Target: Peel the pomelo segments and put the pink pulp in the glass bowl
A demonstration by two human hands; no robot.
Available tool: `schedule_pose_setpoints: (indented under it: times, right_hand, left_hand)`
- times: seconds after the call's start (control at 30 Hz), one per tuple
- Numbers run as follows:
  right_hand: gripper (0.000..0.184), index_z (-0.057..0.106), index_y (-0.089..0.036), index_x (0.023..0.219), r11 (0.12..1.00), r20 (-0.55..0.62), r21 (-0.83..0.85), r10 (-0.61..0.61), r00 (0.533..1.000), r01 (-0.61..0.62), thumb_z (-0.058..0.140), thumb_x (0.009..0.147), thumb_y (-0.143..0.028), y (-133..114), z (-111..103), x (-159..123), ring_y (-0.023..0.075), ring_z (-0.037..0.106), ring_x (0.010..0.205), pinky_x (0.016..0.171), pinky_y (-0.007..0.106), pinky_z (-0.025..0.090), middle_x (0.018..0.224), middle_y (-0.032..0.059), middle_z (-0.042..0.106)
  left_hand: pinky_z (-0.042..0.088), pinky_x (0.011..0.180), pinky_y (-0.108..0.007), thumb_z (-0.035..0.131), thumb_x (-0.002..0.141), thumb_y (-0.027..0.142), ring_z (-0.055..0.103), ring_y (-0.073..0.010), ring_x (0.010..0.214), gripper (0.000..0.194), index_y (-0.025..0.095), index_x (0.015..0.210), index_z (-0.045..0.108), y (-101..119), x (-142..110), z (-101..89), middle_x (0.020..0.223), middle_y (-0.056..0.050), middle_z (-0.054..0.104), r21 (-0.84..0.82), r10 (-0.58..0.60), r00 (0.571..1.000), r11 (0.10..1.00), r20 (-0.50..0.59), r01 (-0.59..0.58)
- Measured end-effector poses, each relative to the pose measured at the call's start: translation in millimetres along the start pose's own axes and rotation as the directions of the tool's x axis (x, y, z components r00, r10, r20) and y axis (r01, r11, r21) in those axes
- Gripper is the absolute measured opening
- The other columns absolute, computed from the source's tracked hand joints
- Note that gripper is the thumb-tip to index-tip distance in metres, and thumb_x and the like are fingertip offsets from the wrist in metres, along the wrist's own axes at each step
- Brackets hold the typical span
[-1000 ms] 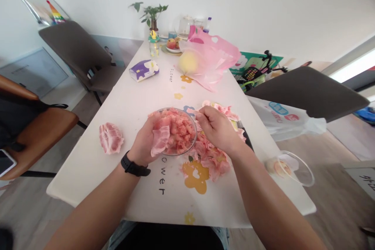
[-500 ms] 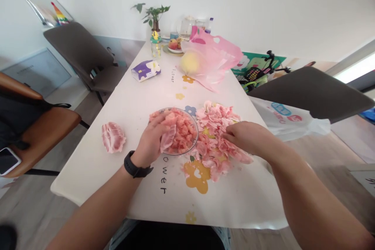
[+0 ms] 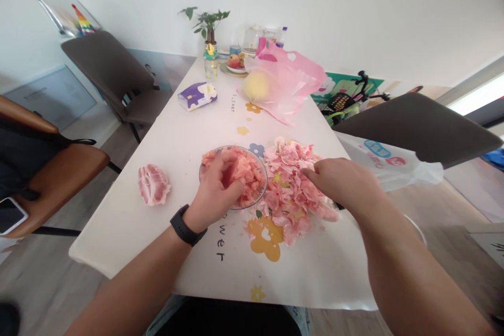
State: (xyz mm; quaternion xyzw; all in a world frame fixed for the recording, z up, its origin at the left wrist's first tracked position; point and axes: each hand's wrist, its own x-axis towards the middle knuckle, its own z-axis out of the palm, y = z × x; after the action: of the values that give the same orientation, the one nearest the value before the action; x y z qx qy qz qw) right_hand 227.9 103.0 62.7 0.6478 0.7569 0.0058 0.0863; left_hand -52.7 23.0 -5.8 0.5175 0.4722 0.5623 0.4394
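Observation:
My left hand point(image 3: 218, 184), with a black band at the wrist, reaches into a clear bowl point(image 3: 264, 197) of peeled pink pomelo flesh point(image 3: 250, 173). Its thumb and fingers are apart, curved over the pieces. My right hand point(image 3: 334, 176) is closed at the right edge of a heap of pink pomelo membrane scraps point(image 3: 293, 189), thumb towards the heap. Whatever it holds is hidden from me. A small dark object point(image 3: 337, 205) shows just below it. An unpeeled-membrane chunk of pomelo point(image 3: 153, 184) lies on the left of the table.
Farther back are a purple tissue pack point(image 3: 197, 96), a pink plastic bag point(image 3: 293, 76) with a yellow round fruit point(image 3: 255, 85), a plate of fruit point(image 3: 236, 69) and a potted plant point(image 3: 210, 26). A white bag point(image 3: 386, 163) hangs at the right by a grey chair point(image 3: 421, 126).
The pomelo piece that hung from my left hand no longer shows separately; that hand has moved right, deeper over the bowl. My right hand has shifted slightly right, and the dark object has come into view.

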Motion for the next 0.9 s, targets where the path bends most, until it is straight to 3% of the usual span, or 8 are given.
schedule_pose_setpoints:
  times: [0.17,0.3,0.4,0.43,0.5,0.63,0.77,0.9]
  right_hand:
    - [0.029,0.075,-0.018,0.098,0.990,0.086,-0.139,0.010,0.996,0.002,0.054,0.101,-0.037,-15,-11,-4,0.0357,0.073,0.100,0.077,0.042,0.050,0.104,0.0177,0.077]
    - [0.030,0.074,-0.019,0.120,0.983,-0.112,0.062,-0.166,0.980,0.174,0.058,0.100,-0.035,-30,-10,-17,0.0377,0.071,0.118,0.095,0.050,0.056,0.127,0.0182,0.074]
    - [0.049,0.058,-0.028,0.151,0.757,-0.339,0.314,-0.475,0.812,0.574,0.060,0.103,-0.039,-50,-4,-29,0.0320,0.059,0.143,0.113,0.050,0.053,0.157,0.0123,0.060]
    - [0.049,0.056,-0.031,0.154,0.671,-0.352,0.360,-0.546,0.760,0.648,0.057,0.105,-0.039,-57,-2,-32,0.0295,0.057,0.146,0.115,0.047,0.053,0.161,0.0095,0.057]
    - [0.044,0.060,-0.032,0.152,0.596,-0.355,0.401,-0.599,0.718,0.696,0.051,0.109,-0.035,-70,2,-34,0.0276,0.060,0.143,0.113,0.046,0.055,0.159,0.0082,0.060]
    - [0.036,0.070,-0.031,0.139,0.583,-0.384,0.448,-0.560,0.735,0.678,0.049,0.110,-0.032,-84,8,-27,0.0265,0.071,0.125,0.102,0.045,0.061,0.137,0.0083,0.074]
    - [0.024,0.076,-0.026,0.118,0.569,-0.423,0.503,-0.494,0.760,0.650,0.055,0.106,-0.030,-88,5,-25,0.0255,0.073,0.112,0.095,0.042,0.061,0.121,0.0084,0.078]
    - [0.013,0.073,-0.024,0.107,0.588,-0.463,0.631,-0.240,0.853,0.507,0.062,0.100,-0.027,-91,2,-27,0.0226,0.072,0.096,0.086,0.038,0.058,0.104,0.0065,0.078]
  left_hand:
    - [0.048,0.110,-0.049,0.076,0.082,0.018,0.066,-0.0294,0.120,0.044,0.027,0.125,0.070,4,-1,0.9,0.127,-0.008,0.072,0.181,0.028,0.999,0.983,-0.022,-0.024]
    - [0.050,0.109,-0.048,0.074,0.082,0.017,0.067,-0.0305,0.123,0.045,0.025,0.126,0.072,7,-3,2.2,0.131,-0.009,0.073,0.228,0.030,1.000,0.973,0.008,-0.031]
    - [0.055,0.099,-0.042,0.073,0.081,0.015,0.070,-0.0278,0.115,0.048,0.024,0.128,0.069,5,-4,4.3,0.127,-0.010,0.073,0.149,-0.021,0.998,0.989,0.065,0.011]
    - [0.057,0.093,-0.039,0.073,0.081,0.015,0.071,-0.0263,0.111,0.049,0.024,0.128,0.067,4,-4,4.8,0.125,-0.010,0.074,0.117,-0.040,0.995,0.993,0.087,0.030]
    - [0.057,0.084,-0.035,0.071,0.081,0.015,0.071,-0.0233,0.102,0.046,0.024,0.126,0.064,2,-3,5.1,0.120,-0.008,0.074,0.068,-0.063,0.990,0.996,0.128,0.055]
    - [0.053,0.077,-0.031,0.068,0.084,0.016,0.068,-0.0187,0.089,0.029,0.021,0.113,0.066,3,0,3.6,0.102,-0.005,0.074,0.036,-0.110,0.977,0.994,0.181,0.105]
    - [0.046,0.067,-0.027,0.073,0.084,0.023,0.059,-0.0142,0.073,0.020,0.021,0.102,0.067,6,2,4.4,0.087,-0.001,0.068,0.008,-0.165,0.981,0.986,0.103,0.165]
    - [0.042,0.064,-0.026,0.073,0.087,0.031,0.052,-0.0120,0.066,0.016,0.022,0.097,0.065,3,2,6.7,0.079,0.003,0.062,-0.061,-0.228,0.972,0.971,0.047,0.231]
